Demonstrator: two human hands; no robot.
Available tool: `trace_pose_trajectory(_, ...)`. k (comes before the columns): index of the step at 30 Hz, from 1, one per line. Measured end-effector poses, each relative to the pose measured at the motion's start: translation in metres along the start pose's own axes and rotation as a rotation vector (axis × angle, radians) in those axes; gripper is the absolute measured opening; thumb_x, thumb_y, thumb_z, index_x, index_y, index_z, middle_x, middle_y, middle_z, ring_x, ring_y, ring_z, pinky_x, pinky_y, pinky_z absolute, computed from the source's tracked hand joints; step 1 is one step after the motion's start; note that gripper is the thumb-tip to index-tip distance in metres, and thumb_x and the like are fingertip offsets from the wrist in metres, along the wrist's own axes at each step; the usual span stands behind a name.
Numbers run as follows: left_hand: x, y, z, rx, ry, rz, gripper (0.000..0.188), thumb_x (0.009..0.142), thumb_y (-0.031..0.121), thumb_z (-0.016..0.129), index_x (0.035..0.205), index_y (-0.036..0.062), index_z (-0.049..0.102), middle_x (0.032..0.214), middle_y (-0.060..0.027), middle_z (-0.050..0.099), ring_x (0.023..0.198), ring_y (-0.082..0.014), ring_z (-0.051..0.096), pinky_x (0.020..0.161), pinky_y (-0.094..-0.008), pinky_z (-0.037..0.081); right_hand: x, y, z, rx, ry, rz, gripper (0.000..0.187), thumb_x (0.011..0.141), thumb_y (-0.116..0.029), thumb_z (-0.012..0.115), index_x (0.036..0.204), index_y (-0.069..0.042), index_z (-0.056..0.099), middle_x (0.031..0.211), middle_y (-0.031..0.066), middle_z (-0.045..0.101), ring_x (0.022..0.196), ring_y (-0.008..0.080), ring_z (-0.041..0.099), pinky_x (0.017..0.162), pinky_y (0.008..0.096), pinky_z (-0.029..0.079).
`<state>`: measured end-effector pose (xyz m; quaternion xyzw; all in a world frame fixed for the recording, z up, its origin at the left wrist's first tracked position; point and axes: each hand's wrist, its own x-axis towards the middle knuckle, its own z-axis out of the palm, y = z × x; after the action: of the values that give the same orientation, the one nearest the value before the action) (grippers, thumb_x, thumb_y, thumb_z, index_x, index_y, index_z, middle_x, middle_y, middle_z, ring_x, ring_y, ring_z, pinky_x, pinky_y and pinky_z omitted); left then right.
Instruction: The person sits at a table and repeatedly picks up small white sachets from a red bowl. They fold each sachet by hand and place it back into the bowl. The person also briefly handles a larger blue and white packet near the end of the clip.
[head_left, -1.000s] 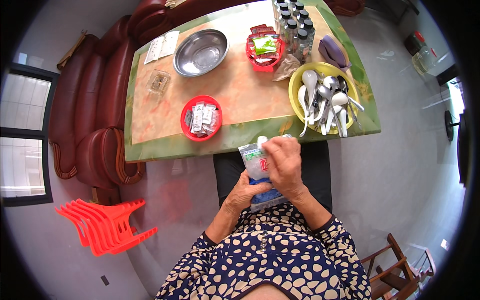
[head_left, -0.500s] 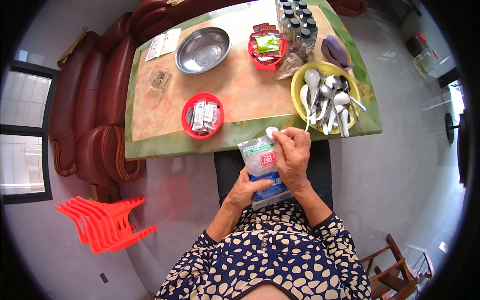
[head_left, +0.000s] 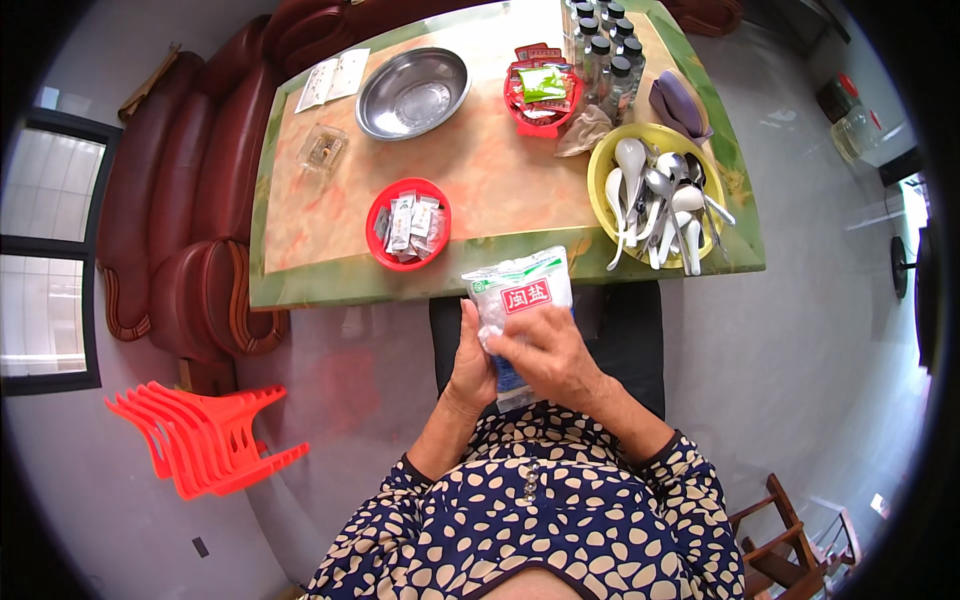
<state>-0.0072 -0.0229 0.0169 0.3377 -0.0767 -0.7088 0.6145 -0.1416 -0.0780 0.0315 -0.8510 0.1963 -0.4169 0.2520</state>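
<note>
A clear plastic salt bag (head_left: 527, 278) with white contents, a green stripe, a red label and a blue lower part stands tilted before my body, just off the table's near edge. My left hand (head_left: 471, 365) is closed round its left side, thumb pointing up. My right hand (head_left: 552, 358) lies across the front of the bag with its fingers bent and pinched. At those fingertips, near my left thumb, shows a small white piece (head_left: 490, 336); its kind is hard to make out. My right hand hides much of the blue part.
On the table (head_left: 330, 225) are a red bowl of small packets (head_left: 374, 225), a steel basin (head_left: 405, 95), a red basket of sachets (head_left: 545, 130), dark-capped bottles (head_left: 618, 90) and a yellow bowl of spoons (head_left: 597, 190). Red plastic stools (head_left: 205, 440) stand at left, a wooden chair (head_left: 790, 520) at lower right.
My right hand has moved down and left across the bag, taking the white piece from the top edge to the left side. The bag has turned slightly, its upper front now more exposed.
</note>
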Motion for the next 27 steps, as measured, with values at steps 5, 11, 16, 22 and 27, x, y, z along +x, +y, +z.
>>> trace_pose_trajectory(5,-0.002,-0.006,0.009,0.008,0.066,-0.087,0.077,0.095,0.067,0.027,0.142,0.0065,0.036,0.137,-0.0090,0.049,0.124,-0.0202,0.049,0.106,-0.0357,0.039,0.024,0.013,0.011,-0.064,0.148,0.130,0.031,0.071,-0.007,0.064,0.102,-0.006,0.065,0.095,0.0066,0.056,0.088,0.0241,0.054,0.077,0.0363,0.043)
trace_pose_trajectory(11,0.000,0.001,0.014,0.063,0.146,0.014,0.089,0.088,0.076,0.029,0.140,0.0048,0.039,0.135,-0.0111,0.051,0.124,-0.0233,0.049,0.106,-0.0396,0.038,0.004,-0.005,0.012,-0.111,-0.006,0.078,0.031,0.073,-0.011,0.062,0.103,-0.003,0.065,0.094,0.0058,0.056,0.085,0.0228,0.053,0.075,0.0351,0.041)
trace_pose_trajectory(16,0.002,-0.001,-0.010,-0.167,0.062,0.038,0.060,0.091,0.043,0.060,0.133,0.0033,0.046,0.124,-0.0131,0.059,0.110,-0.0261,0.059,0.096,-0.0421,0.048,-0.021,-0.022,0.005,-0.072,-0.077,0.015,0.033,0.072,-0.004,0.067,0.105,-0.003,0.065,0.091,0.0049,0.055,0.084,0.0223,0.053,0.074,0.0351,0.040)
trace_pose_trajectory(22,0.002,-0.006,-0.026,-0.213,0.109,-0.049,0.041,0.088,0.007,0.064,0.127,0.0026,0.052,0.117,-0.0123,0.062,0.105,-0.0239,0.063,0.094,-0.0401,0.051,-0.014,-0.005,-0.008,-0.160,-0.042,0.065,0.033,0.075,-0.007,0.064,0.108,-0.005,0.064,0.098,0.0059,0.055,0.086,0.0220,0.054,0.074,0.0359,0.041)
trace_pose_trajectory(27,-0.007,0.000,-0.017,-0.069,0.121,-0.088,0.048,0.084,0.008,0.067,0.128,0.0019,0.050,0.116,-0.0120,0.063,0.103,-0.0245,0.064,0.093,-0.0400,0.052,-0.004,0.026,-0.011,0.042,0.105,0.266,0.035,0.072,0.004,0.067,0.106,-0.004,0.068,0.097,0.0142,0.053,0.091,0.0290,0.055,0.075,0.0343,0.050)
